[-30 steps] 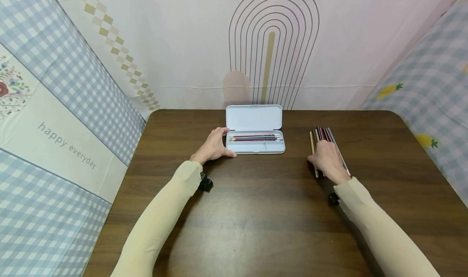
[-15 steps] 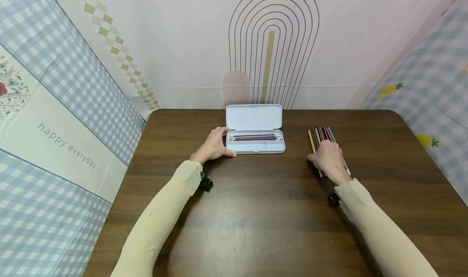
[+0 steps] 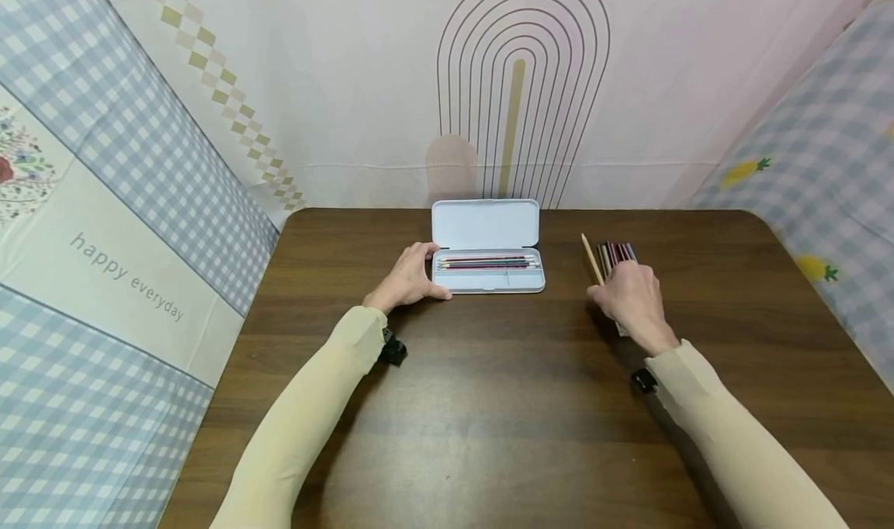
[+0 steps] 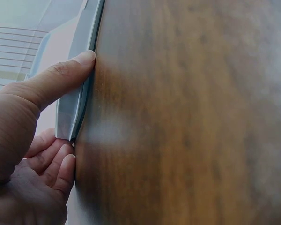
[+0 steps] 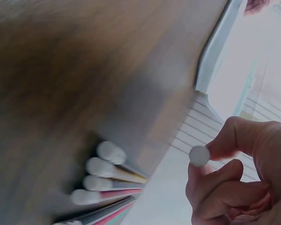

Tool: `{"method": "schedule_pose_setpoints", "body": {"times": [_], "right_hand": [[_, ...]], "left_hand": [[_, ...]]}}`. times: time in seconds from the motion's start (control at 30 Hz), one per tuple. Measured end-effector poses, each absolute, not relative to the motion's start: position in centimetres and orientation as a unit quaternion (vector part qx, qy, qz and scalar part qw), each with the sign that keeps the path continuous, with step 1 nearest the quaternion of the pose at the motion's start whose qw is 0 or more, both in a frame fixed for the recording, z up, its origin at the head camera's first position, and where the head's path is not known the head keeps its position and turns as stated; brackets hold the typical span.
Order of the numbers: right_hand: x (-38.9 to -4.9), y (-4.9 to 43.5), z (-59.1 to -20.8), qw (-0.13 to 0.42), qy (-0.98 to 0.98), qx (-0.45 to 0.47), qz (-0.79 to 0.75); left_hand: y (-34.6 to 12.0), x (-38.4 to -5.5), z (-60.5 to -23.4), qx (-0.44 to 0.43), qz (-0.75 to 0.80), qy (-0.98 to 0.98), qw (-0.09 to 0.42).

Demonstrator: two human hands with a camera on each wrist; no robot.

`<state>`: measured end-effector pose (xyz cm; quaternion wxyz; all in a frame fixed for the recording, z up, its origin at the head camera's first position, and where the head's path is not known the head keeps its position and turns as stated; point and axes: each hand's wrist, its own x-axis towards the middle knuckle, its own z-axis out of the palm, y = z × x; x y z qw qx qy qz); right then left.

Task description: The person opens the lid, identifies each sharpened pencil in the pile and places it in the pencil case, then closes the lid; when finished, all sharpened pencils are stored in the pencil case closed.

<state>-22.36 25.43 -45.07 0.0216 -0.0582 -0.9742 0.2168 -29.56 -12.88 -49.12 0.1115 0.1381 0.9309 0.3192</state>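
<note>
A white pencil case (image 3: 475,283) lies with its lid raised at the back of the table, several pencils (image 3: 486,263) in its rear compartment. My left hand (image 3: 408,281) grips the case's left end, thumb (image 4: 85,57) on the front edge and fingers around the side. At the right, my right hand (image 3: 634,300) pinches a light wood-coloured pencil (image 3: 594,259) between thumb and finger, its tip pointing away. The right wrist view shows that pencil's round white end (image 5: 199,155). Several other pencils (image 3: 615,253) lie side by side beneath and behind the right hand, white ends (image 5: 101,168) toward me.
The brown wooden table (image 3: 447,405) reaches back to a patterned cloth (image 3: 349,87). Blue checked cloth (image 3: 105,405) hangs along the left side, with another checked cloth (image 3: 838,172) at the right. The case's open lid (image 3: 485,224) stands near the back edge.
The light pencil has come up out of the row and swung its tip to the left and away, held by the right hand. The left hand and the case have stayed put.
</note>
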Motion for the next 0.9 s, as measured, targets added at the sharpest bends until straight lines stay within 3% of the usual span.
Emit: {"method": "schedule_pose_setpoints", "body": {"times": [0.3, 0.57, 0.9], "right_hand": [[-22.5, 23.8, -43.5, 0.056, -0.974, -0.015, 0.219], [-23.3, 22.3, -42.6, 0.036, -0.976, 0.022, 0.214], [-25.0, 20.2, -42.5, -0.002, -0.970, 0.099, 0.221]], "left_hand": [[-13.5, -31.7, -52.1, 0.136, 0.318, 0.931, 0.114], [-13.7, -32.7, -53.9, 0.139, 0.313, 0.934, 0.100], [-13.5, -32.2, -52.9, 0.133, 0.318, 0.933, 0.108]]}}
